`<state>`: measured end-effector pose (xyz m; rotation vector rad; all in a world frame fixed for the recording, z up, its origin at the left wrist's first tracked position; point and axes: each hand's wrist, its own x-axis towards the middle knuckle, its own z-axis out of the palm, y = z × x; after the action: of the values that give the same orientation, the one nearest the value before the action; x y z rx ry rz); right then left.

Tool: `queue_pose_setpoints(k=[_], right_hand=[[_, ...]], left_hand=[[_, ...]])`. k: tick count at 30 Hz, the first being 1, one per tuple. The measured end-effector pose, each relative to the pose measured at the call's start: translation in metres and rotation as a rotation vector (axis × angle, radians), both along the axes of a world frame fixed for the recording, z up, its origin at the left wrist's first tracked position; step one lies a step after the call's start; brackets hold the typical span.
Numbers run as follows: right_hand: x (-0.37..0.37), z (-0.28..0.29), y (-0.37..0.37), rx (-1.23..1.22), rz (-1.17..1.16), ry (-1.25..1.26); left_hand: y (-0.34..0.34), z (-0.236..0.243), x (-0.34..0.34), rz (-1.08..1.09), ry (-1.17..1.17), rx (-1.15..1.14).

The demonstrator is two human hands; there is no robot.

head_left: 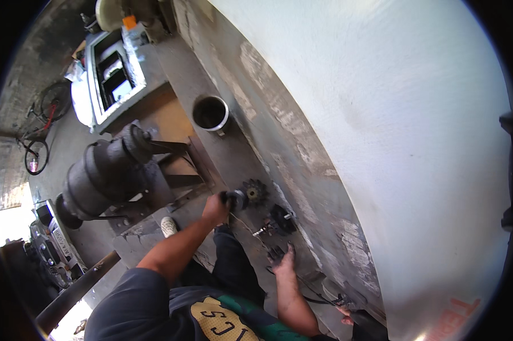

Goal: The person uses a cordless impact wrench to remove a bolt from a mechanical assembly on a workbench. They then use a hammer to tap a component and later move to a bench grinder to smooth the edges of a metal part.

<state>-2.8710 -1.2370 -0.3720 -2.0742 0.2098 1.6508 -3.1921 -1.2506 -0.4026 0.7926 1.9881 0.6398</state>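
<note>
A: What is the biggest thing in view?
B: A pale curved tank wall (381, 113) fills everything from twelve to four o'clock. Next comes a dark drum-shaped motor (106, 173) at nine o'clock, then an open metal can (211, 112) at eleven o'clock on the grimy counter (228, 153).

A: And the hands?
B: The left hand (215, 209), just left of centre, is clamped on a dark round part (235, 199), which touches a toothed sprocket (255, 192). The right hand (283, 261), toward six o'clock, lies flat with fingers spread apart on the counter, holding nothing. A small black part (281, 219) lies near it, toward twelve o'clock.
</note>
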Motion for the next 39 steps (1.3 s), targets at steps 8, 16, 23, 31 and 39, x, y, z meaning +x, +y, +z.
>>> queue_pose_setpoints(k=[8,16,23,31,39], right_hand=[[-0.124,0.051,-0.036,0.566,1.55,-0.048],[-0.401,0.037,-0.158,0.41,1.495,0.578],[-0.45,-0.01,-0.163,0.816,1.245,0.495],[-0.422,0.131,-0.231,0.269,1.461,0.708],[-0.432,0.169,-0.282,0.761,1.494,0.44]], left_hand=[[-0.211,0.106,-0.06,0.201,0.015,-0.062],[-0.387,0.18,-0.11,0.739,0.0,-0.12],[-0.454,0.193,-0.168,0.771,0.07,0.013],[-0.463,0.216,-0.214,0.697,-0.116,0.065],[-0.423,0.189,-0.219,0.567,-0.256,0.284]])
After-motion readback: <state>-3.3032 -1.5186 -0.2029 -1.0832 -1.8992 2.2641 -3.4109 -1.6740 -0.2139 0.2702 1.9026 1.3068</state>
